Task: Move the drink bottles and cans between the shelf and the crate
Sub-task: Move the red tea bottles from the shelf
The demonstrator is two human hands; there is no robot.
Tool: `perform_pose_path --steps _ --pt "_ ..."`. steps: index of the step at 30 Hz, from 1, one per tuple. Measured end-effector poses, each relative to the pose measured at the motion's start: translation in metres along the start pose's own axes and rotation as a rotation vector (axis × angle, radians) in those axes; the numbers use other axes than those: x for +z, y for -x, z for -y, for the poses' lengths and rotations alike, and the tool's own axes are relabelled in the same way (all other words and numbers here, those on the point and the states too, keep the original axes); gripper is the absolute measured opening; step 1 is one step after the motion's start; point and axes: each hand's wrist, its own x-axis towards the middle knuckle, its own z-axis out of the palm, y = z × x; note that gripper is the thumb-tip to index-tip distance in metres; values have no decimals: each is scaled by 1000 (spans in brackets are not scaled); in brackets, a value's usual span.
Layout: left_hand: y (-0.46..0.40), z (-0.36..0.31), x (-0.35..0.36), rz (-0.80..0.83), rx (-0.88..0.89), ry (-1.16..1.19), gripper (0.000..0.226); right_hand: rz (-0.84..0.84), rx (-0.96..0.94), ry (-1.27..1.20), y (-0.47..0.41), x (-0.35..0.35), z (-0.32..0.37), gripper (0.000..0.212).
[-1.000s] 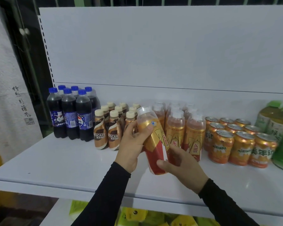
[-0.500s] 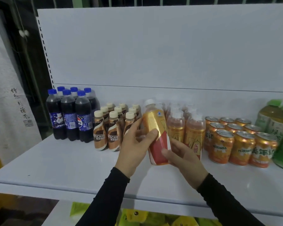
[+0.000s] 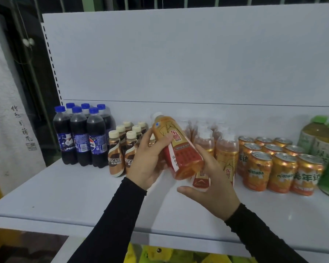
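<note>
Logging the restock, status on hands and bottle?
Left hand grips the gold-and-red bottle, tilted above the shelf. Right hand open beside its base. Matching bottles stand close behind.

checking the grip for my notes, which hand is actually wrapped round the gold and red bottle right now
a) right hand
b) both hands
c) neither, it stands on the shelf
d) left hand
d: the left hand curls its fingers and thumb round the tilted gold and red bottle, while the right hand is spread open just beside its base.
</note>
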Motion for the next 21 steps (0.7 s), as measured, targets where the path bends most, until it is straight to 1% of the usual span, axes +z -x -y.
perform_pose_path --steps 3,6,7,10,15,21 --pt "-2 -2 3 11 -105 90 59 -82 -99 80 -9 -1 4 92" --pt "-1 -3 7 11 -187 121 39 -134 -148 113 -15 -2 6 87" --pt "0 -3 8 9 -209 136 36 -145 -157 109 -16 -3 6 87" --pt "-3 -3 8 -5 -234 145 42 -152 -174 90 -18 -3 7 88" --pt "-6 -3 7 -38 -274 143 26 -157 -192 71 -21 -1 9 86" --pt "-7 -3 5 -49 -269 139 27 -167 -221 76 -21 1 11 85"
